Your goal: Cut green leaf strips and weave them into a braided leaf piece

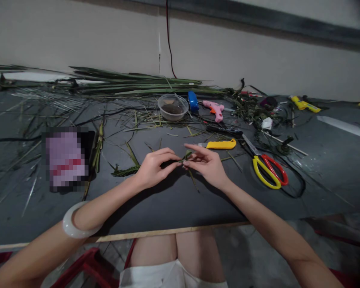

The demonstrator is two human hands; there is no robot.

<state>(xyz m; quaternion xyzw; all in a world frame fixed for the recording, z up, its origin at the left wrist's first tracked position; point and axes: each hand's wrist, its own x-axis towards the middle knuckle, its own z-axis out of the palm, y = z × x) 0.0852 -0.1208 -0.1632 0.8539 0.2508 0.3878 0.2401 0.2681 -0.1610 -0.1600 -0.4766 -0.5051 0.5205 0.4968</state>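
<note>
My left hand (pixel 157 168) is closed around a green leaf piece. Its braided-looking end (pixel 124 172) sticks out to the left, beneath the wrist. Close against it, my right hand (pixel 208 166) pinches the other end, where a small green leaf tip (pixel 188 154) shows between the fingers. The right index finger is stretched out above. A thin pale line crosses the right fingertips; I cannot tell whether it is a strip or a wire. Just beyond the right hand lies a yellow-handled utility knife (pixel 221 144).
Scissors (pixel 268 170) with red and yellow handles lie to the right. Behind are a plastic bowl (pixel 173 108), blue tape roll (pixel 193 101) and pink glue gun (pixel 215 110). Long green leaves (pixel 132 82) line the wall. A pixelated phone-like object (pixel 66 160) lies left. Leaf scraps litter the table.
</note>
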